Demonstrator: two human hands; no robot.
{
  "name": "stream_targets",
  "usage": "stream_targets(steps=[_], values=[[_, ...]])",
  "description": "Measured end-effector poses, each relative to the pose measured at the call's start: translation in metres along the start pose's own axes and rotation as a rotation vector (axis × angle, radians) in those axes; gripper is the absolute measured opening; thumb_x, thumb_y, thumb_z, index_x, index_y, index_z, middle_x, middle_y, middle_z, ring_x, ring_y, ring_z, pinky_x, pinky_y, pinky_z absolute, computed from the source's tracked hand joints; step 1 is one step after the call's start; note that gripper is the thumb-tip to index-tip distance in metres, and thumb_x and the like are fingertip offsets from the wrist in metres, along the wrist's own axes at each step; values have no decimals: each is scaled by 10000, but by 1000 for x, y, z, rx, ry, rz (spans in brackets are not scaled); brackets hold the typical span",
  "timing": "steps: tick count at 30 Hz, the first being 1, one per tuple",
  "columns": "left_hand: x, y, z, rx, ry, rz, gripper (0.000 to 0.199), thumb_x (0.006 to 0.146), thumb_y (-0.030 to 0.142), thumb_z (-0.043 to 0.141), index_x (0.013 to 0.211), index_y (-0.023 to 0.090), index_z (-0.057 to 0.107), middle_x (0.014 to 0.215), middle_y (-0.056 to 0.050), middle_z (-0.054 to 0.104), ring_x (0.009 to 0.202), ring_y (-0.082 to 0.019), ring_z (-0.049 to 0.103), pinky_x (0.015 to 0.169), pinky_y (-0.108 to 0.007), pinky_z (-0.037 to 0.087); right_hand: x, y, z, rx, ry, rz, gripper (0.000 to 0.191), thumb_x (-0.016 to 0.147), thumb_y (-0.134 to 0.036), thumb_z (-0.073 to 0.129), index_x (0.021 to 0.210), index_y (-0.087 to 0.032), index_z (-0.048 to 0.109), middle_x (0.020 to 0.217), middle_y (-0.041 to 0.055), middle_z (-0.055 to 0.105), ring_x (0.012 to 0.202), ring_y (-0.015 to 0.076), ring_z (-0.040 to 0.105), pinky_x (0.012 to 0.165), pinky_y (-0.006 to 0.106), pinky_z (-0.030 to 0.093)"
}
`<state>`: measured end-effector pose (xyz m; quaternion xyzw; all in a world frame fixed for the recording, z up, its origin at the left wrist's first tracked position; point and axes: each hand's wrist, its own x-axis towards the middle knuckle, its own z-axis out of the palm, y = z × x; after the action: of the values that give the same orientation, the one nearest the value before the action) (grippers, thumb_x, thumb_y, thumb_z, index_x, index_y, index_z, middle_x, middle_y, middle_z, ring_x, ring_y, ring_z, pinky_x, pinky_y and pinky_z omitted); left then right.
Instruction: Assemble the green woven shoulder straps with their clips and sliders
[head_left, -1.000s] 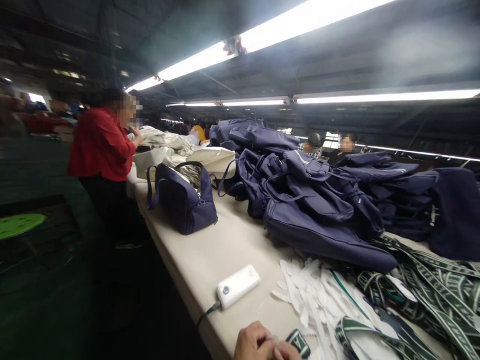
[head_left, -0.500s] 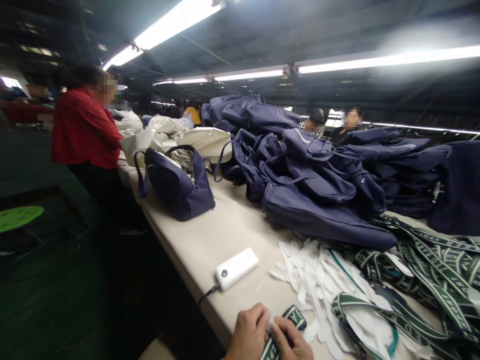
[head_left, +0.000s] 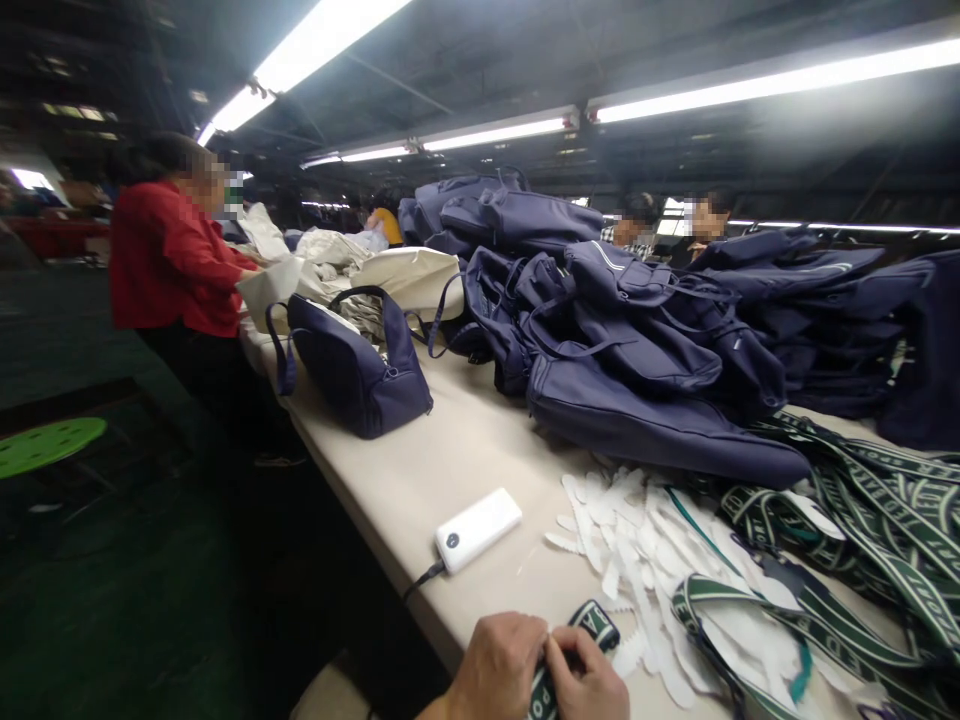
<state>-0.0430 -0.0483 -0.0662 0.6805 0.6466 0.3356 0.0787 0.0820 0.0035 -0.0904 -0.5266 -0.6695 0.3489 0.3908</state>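
Observation:
A dark green webbing strap with white lettering [head_left: 596,625] lies between my hands at the table's near edge. My left hand [head_left: 499,660] is closed on it, fingers bent and pinched together. From the other side, the thumb and fingers of my right hand [head_left: 589,678] pinch the same strap, fingertips touching those of the left. Whatever is right under the fingertips is hidden. To the right of my hands spreads a heap of thin white strips [head_left: 645,560].
A white power bank [head_left: 478,530] with a black cable lies ahead. Beyond it stands a navy bag [head_left: 360,375], with a big pile of navy bags [head_left: 637,330] to its right. More lettered straps [head_left: 885,530] tangle at right. A person in red [head_left: 169,255] stands at the table's left side.
A small whitish bit at my fingertips no longer shows. My fingers have drawn closer together on the strap. The person in red has turned slightly, and pale material rises in front of them.

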Motion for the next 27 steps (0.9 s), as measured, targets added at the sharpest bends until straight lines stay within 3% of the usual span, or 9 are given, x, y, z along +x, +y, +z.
stream_targets(steps=[5,8,11,13,18,23,27], values=[[-5,2,0,52,44,94,242,930,96,374,841,198,575,689,-76,628,644,-229,611,598,-317,415,0,-6,-3,-13,-28,5,428,837,-605,574,635,-229,598,589,-1,641,540,177,588,591,264,460],[-4,2,0,38,62,104,232,937,104,396,845,195,589,705,-71,644,645,-230,620,600,-317,423,4,-4,-6,-35,-38,25,296,811,-514,608,793,-227,678,645,3,683,561,190,624,578,266,468],[-2,4,-1,-12,102,25,245,963,115,410,808,200,578,702,-47,647,636,-202,619,608,-294,438,8,-1,-9,12,-116,16,325,808,-478,614,945,-216,748,797,31,749,700,210,698,657,260,510],[-2,5,-3,-58,144,-65,246,967,106,437,776,198,564,701,-32,638,650,-178,619,616,-264,446,7,-1,-10,63,-171,-13,311,841,-483,604,870,-216,761,839,40,757,760,209,707,718,249,519],[-5,7,-3,-173,202,-153,266,937,64,446,714,191,517,743,-36,604,731,-163,600,675,-248,460,-3,-2,-2,-23,-27,-112,381,912,-528,527,819,-219,730,806,34,731,728,202,683,706,261,486],[-1,11,-14,-284,115,-99,308,970,180,393,696,193,532,752,-57,598,771,-195,565,718,-305,447,-7,-6,-5,-121,-32,-164,396,930,-522,494,854,-216,734,816,47,739,662,185,672,608,251,461],[6,11,-26,-436,13,-236,265,966,261,443,761,182,590,734,-38,610,685,-171,569,688,-299,460,-5,-20,-17,26,-77,-87,350,921,-477,542,821,-192,722,796,54,727,712,190,667,693,245,490]])
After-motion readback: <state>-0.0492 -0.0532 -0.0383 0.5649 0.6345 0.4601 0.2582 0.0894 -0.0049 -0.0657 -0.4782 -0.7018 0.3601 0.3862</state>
